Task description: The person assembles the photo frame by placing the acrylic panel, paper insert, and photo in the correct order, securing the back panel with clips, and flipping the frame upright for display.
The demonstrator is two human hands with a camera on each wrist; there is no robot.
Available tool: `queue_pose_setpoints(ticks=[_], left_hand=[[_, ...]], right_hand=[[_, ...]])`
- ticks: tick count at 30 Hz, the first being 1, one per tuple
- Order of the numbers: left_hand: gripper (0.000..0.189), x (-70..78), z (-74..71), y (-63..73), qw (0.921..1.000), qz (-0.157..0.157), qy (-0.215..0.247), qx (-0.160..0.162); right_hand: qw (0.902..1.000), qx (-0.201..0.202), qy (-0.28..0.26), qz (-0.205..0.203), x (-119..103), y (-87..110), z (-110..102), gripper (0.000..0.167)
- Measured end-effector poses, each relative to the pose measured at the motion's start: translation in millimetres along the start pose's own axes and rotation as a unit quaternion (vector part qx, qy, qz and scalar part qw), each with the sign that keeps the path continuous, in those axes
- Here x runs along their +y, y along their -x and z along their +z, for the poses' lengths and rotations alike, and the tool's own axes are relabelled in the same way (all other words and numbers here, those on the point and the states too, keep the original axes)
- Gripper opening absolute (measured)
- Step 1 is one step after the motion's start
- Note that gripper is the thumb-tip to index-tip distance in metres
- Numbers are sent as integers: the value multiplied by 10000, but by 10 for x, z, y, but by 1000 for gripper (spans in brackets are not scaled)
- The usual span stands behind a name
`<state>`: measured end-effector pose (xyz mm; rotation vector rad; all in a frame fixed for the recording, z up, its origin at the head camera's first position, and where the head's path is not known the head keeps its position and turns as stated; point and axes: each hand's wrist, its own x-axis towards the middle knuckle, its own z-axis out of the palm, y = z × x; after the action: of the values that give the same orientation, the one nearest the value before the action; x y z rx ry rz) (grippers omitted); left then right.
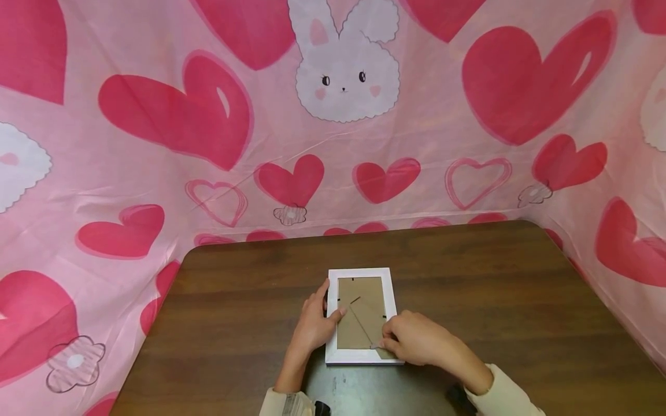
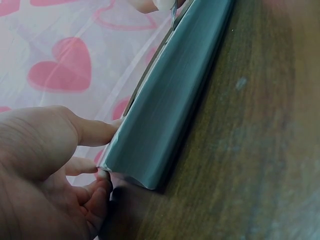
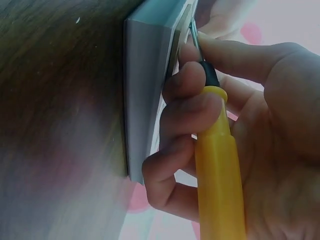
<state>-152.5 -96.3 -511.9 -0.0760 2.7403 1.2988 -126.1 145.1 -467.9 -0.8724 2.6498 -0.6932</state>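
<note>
A white picture frame (image 1: 360,356) lies on the table with its brown backing board (image 1: 367,289) facing up. Small black tabs (image 1: 353,279) sit around the board's edge, and a brown stand leg (image 1: 386,353) slants over the lower right corner. My left hand (image 1: 314,323) grips the frame's left side, thumb on the back and fingers along the outer edge. In my right hand (image 1: 421,338) is a screwdriver (image 3: 218,170) with a yellow handle and black collar, fingers wrapped round it. Its thin metal shaft (image 3: 197,45) reaches over the frame's back; the tip is hidden.
The frame stands on a dark brown wooden table (image 1: 234,323) with rounded far corners. Behind and beside it hangs a pink cloth (image 1: 270,127) printed with hearts and rabbits.
</note>
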Motion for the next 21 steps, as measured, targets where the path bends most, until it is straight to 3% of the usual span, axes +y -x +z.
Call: queue_pose_setpoints(ticks=[7,14,18,21], left_hand=[[82,-3,0,-6,10000,51,-35,16],[82,-1,1,-15,9998,159,-54,56],[82,-3,4,-11,9998,163,-49,54],[82,-1,-2,-5,9999,148,-43,62]], right_hand=[[9978,287,562,190,-129,20,12,31],[9879,507,1315,646,-290,-29,7,28],[9877,493,1403,491,-291,-59,-10,28],[9923,378,1130,324,-236,-56,-25,32]])
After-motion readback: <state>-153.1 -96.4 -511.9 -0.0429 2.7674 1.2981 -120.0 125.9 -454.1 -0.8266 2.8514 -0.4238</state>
